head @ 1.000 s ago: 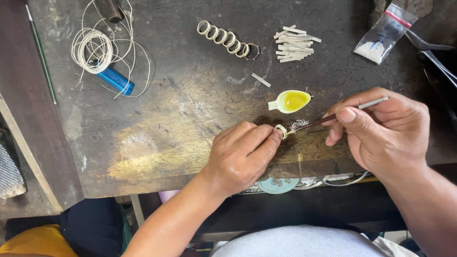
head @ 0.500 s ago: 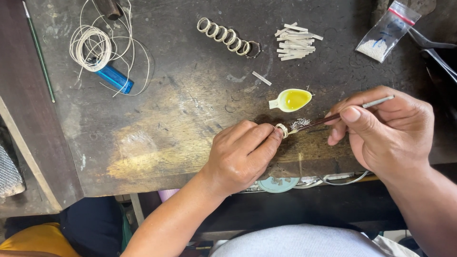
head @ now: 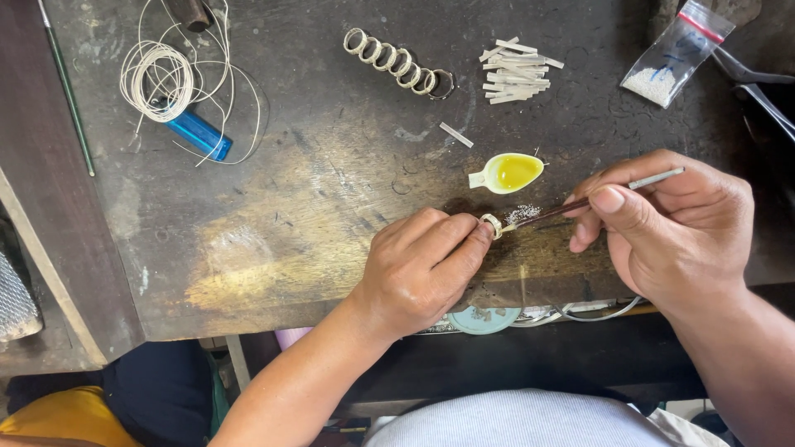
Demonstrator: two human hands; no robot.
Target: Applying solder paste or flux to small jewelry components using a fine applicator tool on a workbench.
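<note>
Since 1 second ago little has moved: left hand pinches the ring, right hand grips the brush, tip touching it.

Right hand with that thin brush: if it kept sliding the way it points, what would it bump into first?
Probably the small ring pinched by the left hand; the brush in the right hand aims straight at it, tip seemingly touching.

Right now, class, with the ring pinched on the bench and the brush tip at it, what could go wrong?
1. The left hand pinches the small ring by fingertips only; it could slip and roll off the bench edge close by.
2. The right hand works the brush just below the spoon of yellow liquid; a nudge might tip it.
3. The white grains beside the ring could scatter.
</note>
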